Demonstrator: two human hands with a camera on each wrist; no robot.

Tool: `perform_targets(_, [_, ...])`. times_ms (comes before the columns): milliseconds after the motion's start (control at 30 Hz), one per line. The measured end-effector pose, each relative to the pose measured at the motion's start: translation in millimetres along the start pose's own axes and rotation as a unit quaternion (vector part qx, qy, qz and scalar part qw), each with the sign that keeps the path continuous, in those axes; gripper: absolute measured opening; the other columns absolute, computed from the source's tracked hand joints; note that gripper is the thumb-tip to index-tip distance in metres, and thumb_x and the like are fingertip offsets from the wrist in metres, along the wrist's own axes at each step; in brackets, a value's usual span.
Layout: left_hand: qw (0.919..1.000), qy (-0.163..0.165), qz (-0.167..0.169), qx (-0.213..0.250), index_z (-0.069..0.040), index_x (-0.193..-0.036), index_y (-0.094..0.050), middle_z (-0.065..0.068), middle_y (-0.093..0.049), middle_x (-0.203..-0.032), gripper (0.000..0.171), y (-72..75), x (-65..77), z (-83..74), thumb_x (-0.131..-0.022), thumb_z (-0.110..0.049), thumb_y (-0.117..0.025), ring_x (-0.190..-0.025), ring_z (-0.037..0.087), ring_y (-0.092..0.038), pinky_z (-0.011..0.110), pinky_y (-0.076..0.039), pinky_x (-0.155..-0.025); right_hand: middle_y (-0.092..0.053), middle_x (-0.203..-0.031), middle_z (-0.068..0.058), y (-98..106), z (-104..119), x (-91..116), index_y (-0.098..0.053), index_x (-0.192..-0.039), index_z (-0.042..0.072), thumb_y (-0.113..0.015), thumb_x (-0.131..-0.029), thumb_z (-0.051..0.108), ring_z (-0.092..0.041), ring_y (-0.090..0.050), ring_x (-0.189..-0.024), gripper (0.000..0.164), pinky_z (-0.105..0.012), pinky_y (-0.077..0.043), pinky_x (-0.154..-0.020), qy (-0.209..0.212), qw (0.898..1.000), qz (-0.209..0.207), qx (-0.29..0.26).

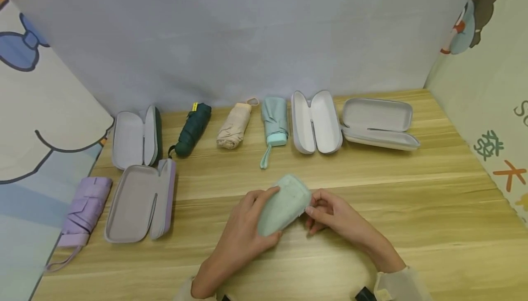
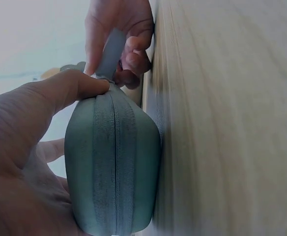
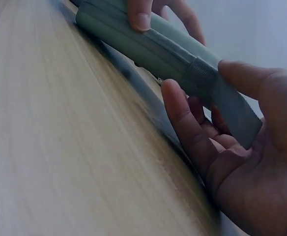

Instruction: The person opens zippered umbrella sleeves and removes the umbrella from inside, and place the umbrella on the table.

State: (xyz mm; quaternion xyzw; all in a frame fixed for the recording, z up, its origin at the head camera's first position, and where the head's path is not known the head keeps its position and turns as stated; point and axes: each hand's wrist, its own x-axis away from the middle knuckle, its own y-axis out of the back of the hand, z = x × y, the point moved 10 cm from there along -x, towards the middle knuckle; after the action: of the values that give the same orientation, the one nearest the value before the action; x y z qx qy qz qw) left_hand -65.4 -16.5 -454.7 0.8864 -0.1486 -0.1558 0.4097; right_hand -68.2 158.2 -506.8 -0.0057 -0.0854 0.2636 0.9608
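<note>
A mint-green zip case [image 1: 284,204], its two halves together, sits low over the table in front of me. My left hand [image 1: 244,230] holds it, with fingers along the far side and the thumb [image 2: 87,86] on the grey zip band. At the case's right end is my right hand [image 1: 336,216], thumb [image 3: 242,73] and index finger [image 3: 178,105] on either side of that end. A flat grey-green fabric tab [image 3: 239,115] sticks out there, inside the right palm, and the other right fingers curl under it. A small metal bit shows by the index fingertip.
Open cases stand behind: a white-lined one [image 1: 316,122], a grey-lined one [image 1: 377,115], and two at left [image 1: 129,138], [image 1: 131,205]. Folded umbrellas lie among them: dark green [image 1: 194,129], beige [image 1: 235,126], teal [image 1: 275,117], lilac [image 1: 86,209]. A grey curtain [image 1: 264,35] hangs behind.
</note>
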Motion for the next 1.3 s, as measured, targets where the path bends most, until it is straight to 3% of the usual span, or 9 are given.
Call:
perform_targets(233, [0.9999,0.002,0.014,-0.001,-0.03,-0.155,-0.047,0.006,-0.061,-0.132,0.091,-2.5,1.1,1.1,-0.075,-0.03,-0.092,-0.116,0.024,-0.062,0.046,-0.052,-0.096,-0.064,-0.098,-0.015,1,2,3,-0.048,-0.106,-0.001,-0.048,-0.11,0.015,-0.022,-0.071,-0.088,0.017,-0.04,-0.064,-0.081,0.002,1.0,0.014,-0.019])
perform_targets(500, [0.9999,0.005,0.008,-0.006,-0.028,-0.154,-0.048,0.006,-0.061,-0.131,0.091,-1.5,2.2,3.8,-0.074,-0.032,-0.092,-0.115,0.023,-0.063,0.044,-0.053,-0.094,-0.064,-0.1,-0.016,8,2,2,-0.05,-0.115,-0.009,-0.06,-0.106,0.014,-0.019,-0.071,-0.087,0.027,-0.037,-0.064,-0.078,0.002,1.0,-0.017,0.007])
perform_targets(767, [0.9997,0.013,0.002,-0.02,-0.026,-0.153,-0.049,0.005,-0.063,-0.129,0.092,-0.3,1.5,6.8,-0.072,-0.031,-0.093,-0.116,0.023,-0.062,0.044,-0.052,-0.097,-0.07,-0.097,-0.019,16,3,2,-0.061,-0.112,-0.005,-0.071,-0.099,0.011,-0.016,-0.07,-0.075,0.023,-0.034,-0.063,-0.069,-0.002,0.991,-0.069,0.115])
perform_targets(967, [0.9994,-0.001,-0.013,-0.032,-0.022,-0.152,-0.051,0.005,-0.064,-0.124,0.092,2.1,1.6,5.2,-0.069,-0.028,-0.092,-0.111,0.021,-0.062,0.041,-0.052,-0.092,-0.076,-0.089,-0.009,20,9,4,-0.069,-0.104,0.006,-0.077,-0.095,0.017,-0.012,-0.068,-0.069,0.016,-0.029,-0.059,-0.065,0.007,0.977,-0.105,0.185])
perform_targets(1300, [0.9995,0.006,-0.001,-0.029,-0.022,-0.151,-0.052,0.005,-0.064,-0.124,0.09,0.5,-1.0,6.7,-0.069,-0.028,-0.089,-0.11,0.02,-0.062,0.04,-0.051,-0.091,-0.077,-0.091,-0.006,22,13,5,-0.071,-0.101,0.008,-0.077,-0.094,0.014,-0.007,-0.07,-0.078,0.011,-0.023,-0.058,-0.071,0.024,0.973,-0.118,0.198])
